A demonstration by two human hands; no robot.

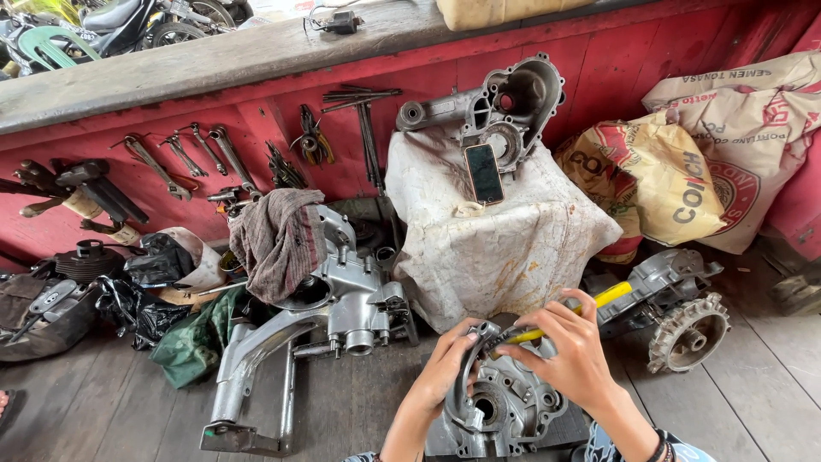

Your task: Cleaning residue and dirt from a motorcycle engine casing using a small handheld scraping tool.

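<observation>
A grey metal engine cover (505, 411) stands on edge on the wooden floor at the bottom centre. My left hand (445, 364) grips its upper left rim. My right hand (571, 351) is closed round a yellow-handled tool (611, 297), whose dark tip points left onto the top of the cover between my two hands. The tool's working end is partly hidden by my fingers.
A silver engine case with swingarm (333, 308) lies to the left under a striped rag (278, 239). Behind stands a cloth-draped block (505, 239) bearing a phone (484, 173) and a crankcase (505, 107). A toothed sprocket part (688, 329) and sacks (710, 162) sit right. Wrenches (192, 158) lean on the red wall.
</observation>
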